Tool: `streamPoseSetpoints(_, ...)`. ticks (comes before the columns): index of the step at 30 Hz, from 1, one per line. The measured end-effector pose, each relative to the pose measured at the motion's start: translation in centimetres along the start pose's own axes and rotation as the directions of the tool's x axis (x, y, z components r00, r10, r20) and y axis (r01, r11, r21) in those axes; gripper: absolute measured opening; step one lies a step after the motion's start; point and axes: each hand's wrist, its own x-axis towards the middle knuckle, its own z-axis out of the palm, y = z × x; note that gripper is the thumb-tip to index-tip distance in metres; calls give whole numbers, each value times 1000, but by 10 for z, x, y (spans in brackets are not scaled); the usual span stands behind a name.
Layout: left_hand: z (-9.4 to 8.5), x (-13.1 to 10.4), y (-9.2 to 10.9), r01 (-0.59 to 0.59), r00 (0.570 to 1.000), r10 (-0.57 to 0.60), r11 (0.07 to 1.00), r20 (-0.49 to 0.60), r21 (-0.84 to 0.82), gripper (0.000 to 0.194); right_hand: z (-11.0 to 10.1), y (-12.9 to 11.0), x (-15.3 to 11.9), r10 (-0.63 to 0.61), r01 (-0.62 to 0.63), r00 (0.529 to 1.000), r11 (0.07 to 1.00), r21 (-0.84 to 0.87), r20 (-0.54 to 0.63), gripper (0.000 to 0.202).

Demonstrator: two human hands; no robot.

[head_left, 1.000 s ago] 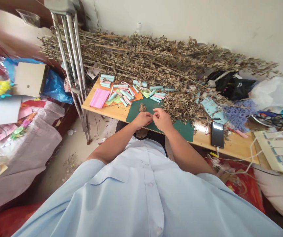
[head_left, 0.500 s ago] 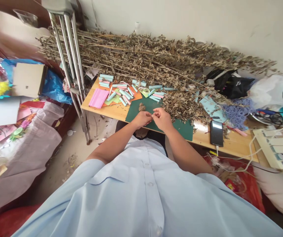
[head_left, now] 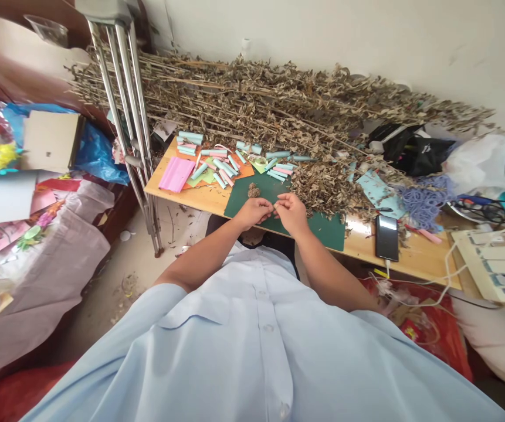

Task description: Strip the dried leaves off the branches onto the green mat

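Note:
My left hand (head_left: 256, 213) and my right hand (head_left: 290, 212) meet above the front edge of a dark green mat (head_left: 329, 231). Both have their fingers pinched, the fingertips almost touching; whatever lies between them is too small to make out. Just beyond my left hand a small brown clump of dried leaf (head_left: 253, 190) rests on the mat. A heap of crumbled dried leaves (head_left: 322, 190) lies behind my right hand. Several pale blue and pink paper rolls (head_left: 224, 171) are scattered at the back left, near a folded pink paper sheet (head_left: 176, 174).
Long dried leafy stalks (head_left: 252, 99) fill the back of the wooden table (head_left: 212, 202). A phone (head_left: 386, 237) on a cable, a power strip (head_left: 485, 264) and purple yarn (head_left: 422, 199) lie to the right. Metal crutches (head_left: 131, 117) lean at the table's left end.
My right hand has shifted slightly, its fingers curling a little differently beside the left fingertips. The things on the table have stayed put.

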Motion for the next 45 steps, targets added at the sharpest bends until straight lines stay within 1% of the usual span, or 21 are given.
streamPoseSetpoints(3, -1, 1, -1, 20, 1000, -20, 1000, -1, -13, 10, 1, 1, 1, 42, -40, 999, 998, 58, -35, 36)
streamPoseSetpoints(6, -1, 2, -1, 27, 1000, -27, 999, 3, -37, 12, 1, 4, 4, 60, -56, 997, 996, 74, -55, 37)
streamPoseSetpoints(12, 0, 2, -1, 33, 999, -33, 997, -8, -69, 14, -3, 2, 4, 37, -30, 997, 995, 97, -70, 34)
streamPoseSetpoints(14, -1, 2, 0, 43, 999, -44, 997, -14, -72, 15, -3, -1, 0, 21, -16, 998, 996, 88, -53, 33)
streamPoseSetpoints(17, -2, 3, 0, 50, 998, -52, 995, -24, -90, 15, -1, -7, -7, -50, 49, 999, 998, 49, 21, 31)
streamPoseSetpoints(20, -4, 4, 0, 40, 999, -43, 991, -22, -126, 14, 5, -11, -15, -175, 177, 982, 984, -30, 72, 27)
streamPoseSetpoints(22, -5, 5, 0, 39, 999, -42, 991, -25, -130, 13, 8, -12, -18, -237, 245, 968, 962, -121, 75, 25)
streamPoseSetpoints(24, -5, 5, 0, 40, 998, -44, 993, -37, -112, 13, 9, -11, -18, -261, 268, 963, 936, -227, 62, 24)
streamPoseSetpoints(26, -4, 4, 1, 45, 998, -50, 995, -44, -94, 15, 8, -9, -17, -253, 255, 966, 921, -296, 44, 26)
streamPoseSetpoints(28, -3, 3, 2, 49, 997, -54, 995, -48, -92, 17, 5, -7, -14, -221, 222, 975, 931, -291, 37, 29)
streamPoseSetpoints(32, -2, 2, 3, 33, 999, -36, 993, -25, -117, 16, 0, -4, -6, -98, 99, 995, 988, -121, 11, 31)
streamPoseSetpoints(34, -2, 2, 3, 40, 999, -41, 993, -6, -107, 15, -1, -6, -4, -29, 28, 1000, 998, -50, -11, 32)
streamPoseSetpoints(36, -2, 2, 3, 53, 999, -53, 996, 1, -70, 14, -1, -8, -1, 15, -16, 1000, 1000, -15, -17, 34)
streamPoseSetpoints(40, -2, 2, 2, 56, 998, -56, 998, 1, -24, 13, 1, -9, 1, 37, -37, 999, 999, 11, 4, 37)
streamPoseSetpoints(45, -3, 2, 0, 49, 999, -48, 998, 22, -40, 11, 4, -6, 0, 32, -32, 999, 999, 20, 3, 36)
